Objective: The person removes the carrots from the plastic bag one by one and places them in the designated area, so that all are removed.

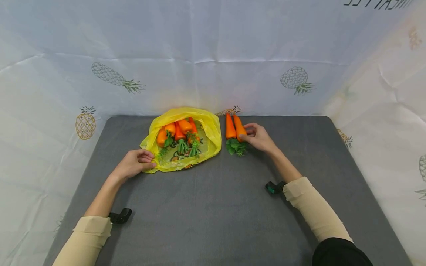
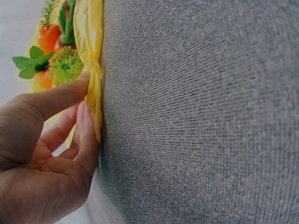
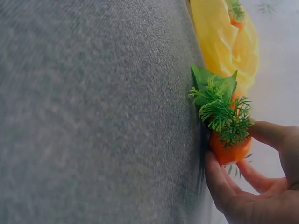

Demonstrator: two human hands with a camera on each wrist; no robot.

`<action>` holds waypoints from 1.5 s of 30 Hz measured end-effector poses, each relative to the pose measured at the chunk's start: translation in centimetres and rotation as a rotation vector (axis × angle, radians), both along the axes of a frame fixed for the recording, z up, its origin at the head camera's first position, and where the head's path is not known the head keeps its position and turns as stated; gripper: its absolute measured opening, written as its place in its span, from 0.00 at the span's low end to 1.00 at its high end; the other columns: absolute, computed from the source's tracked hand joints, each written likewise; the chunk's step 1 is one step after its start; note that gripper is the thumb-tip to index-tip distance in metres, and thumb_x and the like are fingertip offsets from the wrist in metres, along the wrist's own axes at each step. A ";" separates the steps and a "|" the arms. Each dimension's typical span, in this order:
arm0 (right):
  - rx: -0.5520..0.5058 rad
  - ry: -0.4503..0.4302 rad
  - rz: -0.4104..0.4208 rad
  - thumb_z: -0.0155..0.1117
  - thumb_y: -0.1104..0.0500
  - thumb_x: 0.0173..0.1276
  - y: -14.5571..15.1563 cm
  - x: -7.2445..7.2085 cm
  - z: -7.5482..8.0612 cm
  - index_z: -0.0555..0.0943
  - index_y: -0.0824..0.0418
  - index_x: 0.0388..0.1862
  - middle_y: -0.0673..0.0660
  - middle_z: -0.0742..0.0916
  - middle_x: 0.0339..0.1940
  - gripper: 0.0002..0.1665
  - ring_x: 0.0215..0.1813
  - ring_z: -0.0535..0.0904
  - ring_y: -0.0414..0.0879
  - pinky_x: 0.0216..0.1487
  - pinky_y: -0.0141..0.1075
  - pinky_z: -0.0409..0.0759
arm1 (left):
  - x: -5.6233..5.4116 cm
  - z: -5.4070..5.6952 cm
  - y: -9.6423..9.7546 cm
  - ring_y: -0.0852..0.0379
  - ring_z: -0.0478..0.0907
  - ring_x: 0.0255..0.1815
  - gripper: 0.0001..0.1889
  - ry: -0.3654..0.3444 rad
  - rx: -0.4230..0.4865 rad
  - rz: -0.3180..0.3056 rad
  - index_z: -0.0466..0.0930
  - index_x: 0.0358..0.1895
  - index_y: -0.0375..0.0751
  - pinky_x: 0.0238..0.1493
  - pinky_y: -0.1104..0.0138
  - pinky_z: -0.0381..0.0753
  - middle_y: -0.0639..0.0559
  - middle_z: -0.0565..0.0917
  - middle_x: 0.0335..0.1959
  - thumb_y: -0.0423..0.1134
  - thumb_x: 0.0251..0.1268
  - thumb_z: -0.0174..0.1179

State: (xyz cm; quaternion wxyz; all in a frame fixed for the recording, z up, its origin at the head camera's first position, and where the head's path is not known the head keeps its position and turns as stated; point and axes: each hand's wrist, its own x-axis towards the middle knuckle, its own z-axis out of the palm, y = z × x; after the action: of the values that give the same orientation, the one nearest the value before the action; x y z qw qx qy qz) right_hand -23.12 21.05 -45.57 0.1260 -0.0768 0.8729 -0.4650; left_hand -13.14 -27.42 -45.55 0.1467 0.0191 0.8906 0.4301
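Observation:
My left hand (image 1: pixel 133 163) pinches the near left edge of a yellow plastic bag (image 1: pixel 214 142), thumb on one side and fingers on the other, as the left wrist view also shows. The bag lies with its mouth spread wide, and several toy carrots (image 1: pixel 180 133) with green tops sit inside. To the right of the bag, my right hand (image 1: pixel 260 139) holds an orange carrot (image 1: pixel 239 126) between thumb and fingers. In the right wrist view its feathery green top (image 3: pixel 219 114) faces the camera. A second carrot (image 1: pixel 230 128) with broad leaves lies close beside it, tip pointing away.
Everything rests on a dark grey cloth-covered table (image 1: pixel 199 214). A pale curtain (image 1: pixel 206 85) printed with pineapples hangs behind the table's far edge and along the sides. Black wrist cameras (image 1: pixel 121 215) sit at both wrists, just above the tabletop.

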 end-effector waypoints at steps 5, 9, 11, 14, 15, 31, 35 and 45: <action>0.030 0.007 -0.006 0.69 0.53 0.80 -0.7 -0.2 -0.1 0.70 0.67 0.78 0.74 0.80 0.73 0.35 0.69 0.83 0.70 0.67 0.61 0.84 | 0.0 0.2 0.0 0.65 0.84 0.42 0.20 -0.006 -0.001 0.007 0.82 0.58 0.24 0.40 0.76 0.85 0.32 0.89 0.50 0.35 0.71 0.74; 0.050 0.022 -0.003 0.70 0.52 0.79 -1.0 -0.4 -0.3 0.70 0.66 0.77 0.74 0.80 0.73 0.36 0.69 0.82 0.71 0.68 0.61 0.84 | 0.0 0.2 0.0 0.63 0.84 0.42 0.20 -0.001 0.007 0.002 0.82 0.57 0.24 0.40 0.76 0.85 0.31 0.89 0.50 0.34 0.71 0.74; 0.059 0.030 0.005 0.71 0.52 0.79 -1.1 -0.5 -0.4 0.70 0.66 0.77 0.74 0.80 0.73 0.36 0.69 0.82 0.70 0.68 0.61 0.84 | 0.1 0.2 0.1 0.63 0.84 0.42 0.20 -0.001 0.011 0.000 0.82 0.57 0.24 0.40 0.76 0.85 0.31 0.89 0.50 0.34 0.71 0.74; 0.066 0.034 0.009 0.71 0.52 0.78 -1.2 -0.5 -0.3 0.71 0.66 0.77 0.74 0.80 0.73 0.37 0.69 0.82 0.70 0.69 0.62 0.83 | 0.1 0.3 0.1 0.64 0.84 0.42 0.20 -0.007 0.011 0.003 0.82 0.57 0.24 0.40 0.76 0.85 0.32 0.89 0.50 0.35 0.71 0.74; 0.067 0.032 0.008 0.72 0.52 0.78 -1.2 -0.5 -0.2 0.71 0.66 0.76 0.74 0.80 0.72 0.37 0.69 0.82 0.70 0.69 0.62 0.83 | 0.1 0.3 0.1 0.65 0.84 0.41 0.20 -0.009 0.010 0.004 0.82 0.57 0.24 0.40 0.76 0.85 0.32 0.89 0.50 0.35 0.71 0.74; 0.045 0.027 -0.002 0.70 0.51 0.79 -0.9 -1.1 1.4 0.70 0.66 0.78 0.73 0.79 0.73 0.37 0.72 0.79 0.70 0.69 0.63 0.82 | 0.0 0.1 0.0 0.64 0.84 0.42 0.20 -0.010 0.010 0.004 0.82 0.57 0.24 0.40 0.76 0.85 0.32 0.89 0.49 0.34 0.70 0.74; 0.044 0.056 -0.003 0.70 0.51 0.79 -0.9 -1.3 1.9 0.70 0.66 0.78 0.73 0.80 0.73 0.38 0.72 0.80 0.69 0.69 0.63 0.82 | 0.0 0.1 0.0 0.64 0.84 0.41 0.20 -0.011 0.013 0.005 0.82 0.57 0.24 0.40 0.76 0.85 0.32 0.89 0.49 0.35 0.70 0.74; 0.026 0.117 0.009 0.71 0.51 0.79 -1.7 -1.1 3.1 0.72 0.66 0.77 0.70 0.80 0.74 0.36 0.70 0.81 0.67 0.67 0.61 0.83 | -0.1 0.1 0.0 0.65 0.84 0.41 0.20 -0.001 0.006 0.003 0.82 0.57 0.24 0.40 0.76 0.85 0.33 0.89 0.49 0.35 0.70 0.74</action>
State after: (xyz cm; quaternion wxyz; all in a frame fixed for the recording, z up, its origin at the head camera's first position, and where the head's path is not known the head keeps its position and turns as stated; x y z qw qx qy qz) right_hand -24.24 19.34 -42.43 0.0781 -0.1062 0.8843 -0.4479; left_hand -13.20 -27.44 -45.49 0.1465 0.0181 0.8892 0.4330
